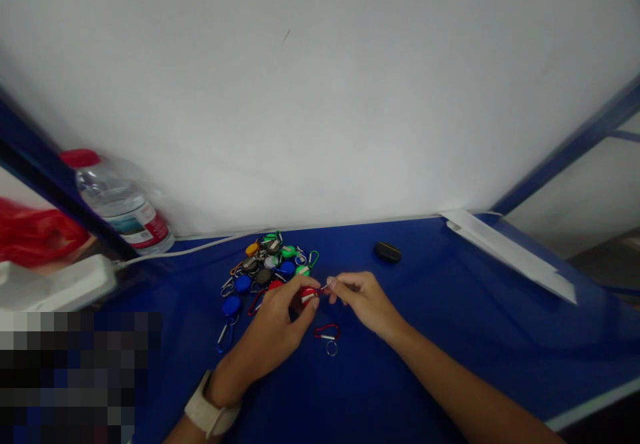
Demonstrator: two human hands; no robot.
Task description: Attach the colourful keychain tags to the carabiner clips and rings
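On the far left stands a water bottle [117, 204] with a red cap. Past it, on the blue table [450, 324], lies a heap of coloured carabiner key tags [267, 267]. Just nearer, the left hand [267, 324] clamps a round red key tag [309, 295], and the right hand [363, 301], together with it, pinches the tag's small metal end. A red carabiner [327, 331] and a split ring [332, 348] lie near them, and a black oval object [387, 252] sits farther right.
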